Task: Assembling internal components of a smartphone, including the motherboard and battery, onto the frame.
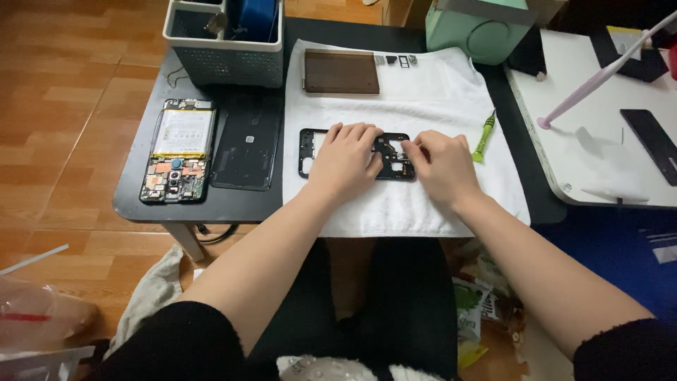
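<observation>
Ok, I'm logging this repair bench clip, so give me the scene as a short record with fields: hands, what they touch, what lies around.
left hand: left hand flat on black phone frame
right hand: right hand at the frame's right end, fingertips on it
surface: white cloth on black table
left of cloth: opened phone, black back cover
right of hands: green screwdriver
behind: brown tray, grey basket

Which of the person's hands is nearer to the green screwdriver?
The right hand. It lies just left of the screwdriver on the white cloth, not touching it. The left hand is farther off, resting on the black frame.
</observation>
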